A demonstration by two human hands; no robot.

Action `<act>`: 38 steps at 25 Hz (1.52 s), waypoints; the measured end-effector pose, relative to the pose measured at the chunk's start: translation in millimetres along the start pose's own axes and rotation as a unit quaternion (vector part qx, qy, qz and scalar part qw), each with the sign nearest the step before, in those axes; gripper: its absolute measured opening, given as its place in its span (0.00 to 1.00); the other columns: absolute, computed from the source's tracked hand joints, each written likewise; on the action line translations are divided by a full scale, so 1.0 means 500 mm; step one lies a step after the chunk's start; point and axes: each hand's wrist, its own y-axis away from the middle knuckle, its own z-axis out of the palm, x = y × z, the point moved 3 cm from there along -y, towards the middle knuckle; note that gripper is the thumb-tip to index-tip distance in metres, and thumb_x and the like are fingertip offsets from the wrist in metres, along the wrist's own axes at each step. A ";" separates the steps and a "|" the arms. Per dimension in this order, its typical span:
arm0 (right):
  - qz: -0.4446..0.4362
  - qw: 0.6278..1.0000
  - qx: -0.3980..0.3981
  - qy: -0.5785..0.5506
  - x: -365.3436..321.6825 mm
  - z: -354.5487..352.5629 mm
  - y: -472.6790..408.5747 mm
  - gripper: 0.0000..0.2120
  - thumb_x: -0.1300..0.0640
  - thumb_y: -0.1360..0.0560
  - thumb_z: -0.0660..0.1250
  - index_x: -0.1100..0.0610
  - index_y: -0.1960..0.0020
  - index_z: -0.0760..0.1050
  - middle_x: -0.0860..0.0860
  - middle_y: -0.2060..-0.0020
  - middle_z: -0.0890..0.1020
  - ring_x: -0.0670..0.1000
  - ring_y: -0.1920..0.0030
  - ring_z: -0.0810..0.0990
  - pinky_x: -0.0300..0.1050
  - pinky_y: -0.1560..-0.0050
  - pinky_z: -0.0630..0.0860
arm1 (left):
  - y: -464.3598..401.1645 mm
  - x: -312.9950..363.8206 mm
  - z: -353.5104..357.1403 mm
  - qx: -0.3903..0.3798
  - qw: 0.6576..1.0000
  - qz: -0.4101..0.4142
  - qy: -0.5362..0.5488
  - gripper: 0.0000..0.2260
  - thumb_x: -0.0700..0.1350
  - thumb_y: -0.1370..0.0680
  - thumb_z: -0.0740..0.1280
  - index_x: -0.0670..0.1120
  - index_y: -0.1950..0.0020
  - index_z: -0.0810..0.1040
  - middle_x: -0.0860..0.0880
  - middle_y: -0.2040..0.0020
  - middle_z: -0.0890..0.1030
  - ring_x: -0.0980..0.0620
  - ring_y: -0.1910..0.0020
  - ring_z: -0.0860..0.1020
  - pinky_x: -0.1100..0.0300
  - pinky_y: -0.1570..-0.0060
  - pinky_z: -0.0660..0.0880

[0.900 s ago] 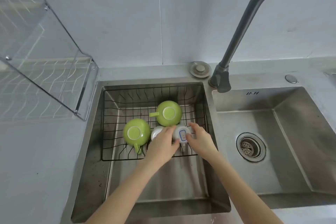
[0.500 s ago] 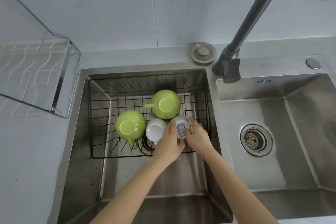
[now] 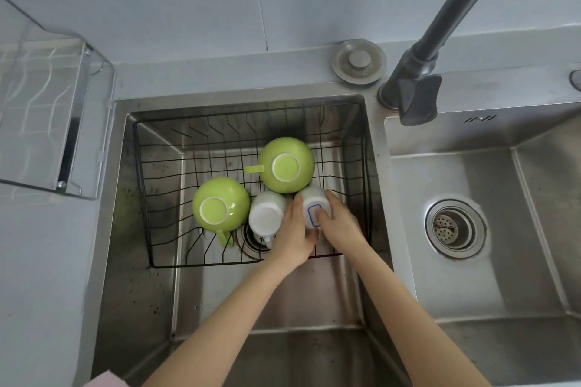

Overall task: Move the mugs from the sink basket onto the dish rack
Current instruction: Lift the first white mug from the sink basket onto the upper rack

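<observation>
- Head view: both hands, the left hand [image 3: 292, 237] and the right hand [image 3: 338, 226], have their fingers clamped on a white mug [image 3: 314, 207] with a blue mark, upside down at the near right of the sink basket [image 3: 163, 198].
- Another white mug [image 3: 266, 217] and two green mugs [image 3: 220, 206] [image 3: 286, 165] sit upside down beside it.
- The dish rack [image 3: 47, 116] stands on the counter [image 3: 37, 261], far left.

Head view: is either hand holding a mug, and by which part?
Both hands, left hand and right hand, clasp the upside-down white mug with the blue mark by its side walls.
</observation>
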 end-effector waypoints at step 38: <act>-0.272 0.962 0.005 -0.033 -0.043 -0.099 0.278 0.29 0.57 0.30 0.69 0.30 0.42 0.60 0.42 0.47 0.72 0.39 0.43 0.73 0.31 0.41 0.69 | 0.240 0.096 -0.136 0.005 0.972 0.142 0.184 0.23 0.54 0.34 0.69 0.67 0.41 0.69 0.63 0.44 0.77 0.56 0.48 0.79 0.55 0.43 0.75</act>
